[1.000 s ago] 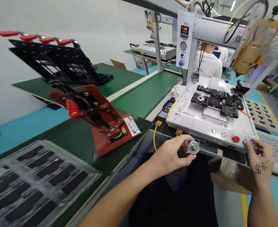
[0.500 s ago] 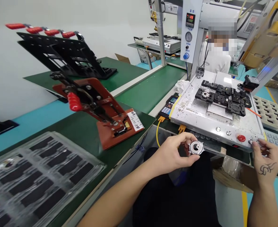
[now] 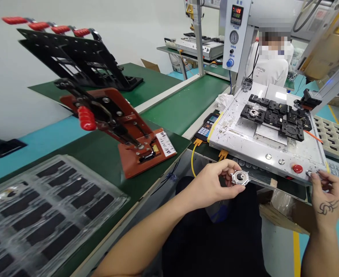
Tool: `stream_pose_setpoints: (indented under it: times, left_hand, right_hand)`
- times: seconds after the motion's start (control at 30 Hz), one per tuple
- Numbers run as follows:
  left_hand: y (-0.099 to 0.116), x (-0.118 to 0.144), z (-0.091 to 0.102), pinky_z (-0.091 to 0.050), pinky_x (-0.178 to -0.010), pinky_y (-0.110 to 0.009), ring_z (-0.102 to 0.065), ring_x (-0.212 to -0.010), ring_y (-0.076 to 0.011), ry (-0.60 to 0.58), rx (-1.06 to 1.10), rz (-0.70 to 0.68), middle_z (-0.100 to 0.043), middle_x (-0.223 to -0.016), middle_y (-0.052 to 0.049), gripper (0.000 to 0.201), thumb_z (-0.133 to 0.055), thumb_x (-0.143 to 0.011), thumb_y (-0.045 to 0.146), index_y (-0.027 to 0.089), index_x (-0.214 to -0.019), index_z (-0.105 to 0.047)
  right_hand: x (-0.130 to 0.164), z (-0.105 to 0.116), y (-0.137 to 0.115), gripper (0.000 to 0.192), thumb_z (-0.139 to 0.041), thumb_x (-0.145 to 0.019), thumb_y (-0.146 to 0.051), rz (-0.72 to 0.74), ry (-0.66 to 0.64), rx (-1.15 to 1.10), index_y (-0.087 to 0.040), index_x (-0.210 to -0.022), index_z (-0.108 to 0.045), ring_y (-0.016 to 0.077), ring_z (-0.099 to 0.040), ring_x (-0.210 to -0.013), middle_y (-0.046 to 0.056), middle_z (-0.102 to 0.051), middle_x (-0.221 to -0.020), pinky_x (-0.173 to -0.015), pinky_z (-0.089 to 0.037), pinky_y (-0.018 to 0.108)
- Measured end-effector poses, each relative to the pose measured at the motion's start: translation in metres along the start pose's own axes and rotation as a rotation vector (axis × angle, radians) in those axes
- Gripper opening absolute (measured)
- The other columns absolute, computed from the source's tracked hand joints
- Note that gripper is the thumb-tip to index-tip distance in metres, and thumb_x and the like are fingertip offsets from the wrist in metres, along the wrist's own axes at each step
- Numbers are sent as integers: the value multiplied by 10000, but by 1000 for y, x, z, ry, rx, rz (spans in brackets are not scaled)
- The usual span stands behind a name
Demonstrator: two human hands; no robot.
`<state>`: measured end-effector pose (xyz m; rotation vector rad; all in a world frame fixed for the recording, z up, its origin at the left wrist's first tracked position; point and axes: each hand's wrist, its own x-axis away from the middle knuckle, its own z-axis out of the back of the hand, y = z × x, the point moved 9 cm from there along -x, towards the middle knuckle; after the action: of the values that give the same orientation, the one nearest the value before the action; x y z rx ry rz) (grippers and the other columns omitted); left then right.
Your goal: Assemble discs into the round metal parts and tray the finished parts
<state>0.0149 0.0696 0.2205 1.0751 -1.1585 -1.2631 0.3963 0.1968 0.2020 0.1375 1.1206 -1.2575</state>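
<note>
A silver watch case (image 3: 245,177) with a round centre opening is pinched between the thumb and fingers of my left hand (image 3: 217,182), in front of the machine's bed. At that bed's front right corner, my right hand (image 3: 328,194) has its thumb and bent fingers around a small silver knob (image 3: 309,173). The red button (image 3: 297,168) sits just left of this hand. Another silver watch case (image 3: 253,112) rests in the black fixture (image 3: 275,115) on the machine bed (image 3: 235,142).
To the left stand a red-brown clamp jig (image 3: 129,169) and a clear compartment tray (image 3: 100,227). Behind them is a black jig with red handles (image 3: 80,65). A keypad controller (image 3: 208,127) lies beside the machine. A person in white (image 3: 269,71) is behind it.
The view has shifted slightly. Both hands keep their grips; the watch case in my left hand is tilted a little differently.
</note>
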Motion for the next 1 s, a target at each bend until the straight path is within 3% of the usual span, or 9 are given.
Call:
stream_pose_setpoints:
  times: [0.2,0.33,0.4,0.47,0.57,0.63,0.73,0.83,1.0]
  left_hand:
    - [-15,-12,24,-555,-834,-328,-669,-863,-176,115,-119,-102,-723,-971,-17,373,-824,-818,335,202,-1128,-666]
    - [-58,-23,20,-549,-947,-366,-691,-1014,-213,8,-142,-119,-771,-1195,-81,389,-830,-801,296,200,-1146,-680]
    - [-81,-29,10,-546,-946,-363,-692,-1027,-208,-61,-118,-105,-722,-1402,-124,373,-834,-785,273,192,-1116,-682]
    - [-99,-36,2,-550,-874,-339,-685,-945,-174,-99,-77,-81,-627,-1552,-159,360,-837,-774,266,179,-1083,-676]
    - [-117,-47,-4,-534,-783,-302,-663,-851,-128,-127,11,-29,-548,-1625,-193,375,-846,-763,273,162,-1073,-666]
    - [-126,-53,-4,-518,-754,-282,-653,-825,-113,-142,62,16,-604,-1561,-196,391,-863,-748,270,153,-1061,-660]
    - [-137,-58,-2,-486,-696,-261,-636,-775,-94,-166,110,59,-661,-1477,-188,408,-886,-731,279,147,-1037,-651]
    - [-145,-58,-1,-470,-670,-255,-637,-765,-88,-193,141,69,-641,-1507,-192,422,-899,-728,286,146,-1036,-647]
    - [-147,-57,-1,-513,-761,-265,-681,-872,-107,-245,214,86,-553,-1621,-187,426,-916,-717,260,148,-1048,-673]
  right_hand:
    - [-5,4,-1,528,-844,-850,-636,25,73,21,-175,-1102,-796,252,-583,-780,51,-620,-822,-758,-502,429]
    - [25,1,-41,293,-860,-903,-431,153,145,47,-185,-1014,-744,235,-597,-753,67,-681,-829,-791,-522,430]
    - [51,-27,-86,111,-778,-973,-257,346,-44,-130,-205,-1057,-726,238,-682,-832,80,-734,-925,-811,-560,405]
    - [82,-67,-135,192,-676,-1022,-162,525,-352,-334,-223,-1199,-718,252,-720,-939,101,-754,-1039,-853,-589,408]
    - [111,-126,-175,300,-511,-1092,-155,541,-668,-399,-248,-1292,-714,277,-713,-1033,127,-744,-1133,-924,-600,439]
    - [114,-154,-183,325,-452,-1113,-185,497,-716,-375,-247,-1284,-722,286,-701,-1042,131,-728,-1101,-946,-605,443]
    - [116,-177,-181,281,-487,-1114,-264,470,-722,-330,-212,-1235,-736,294,-678,-952,129,-679,-1009,-874,-614,438]
    - [121,-185,-177,282,-504,-1114,-309,473,-739,-302,-189,-1176,-751,282,-645,-874,122,-645,-963,-810,-597,417]
    - [126,-183,-174,301,-484,-1133,-339,481,-741,-303,-217,-1189,-753,277,-669,-923,116,-681,-985,-862,-585,402]
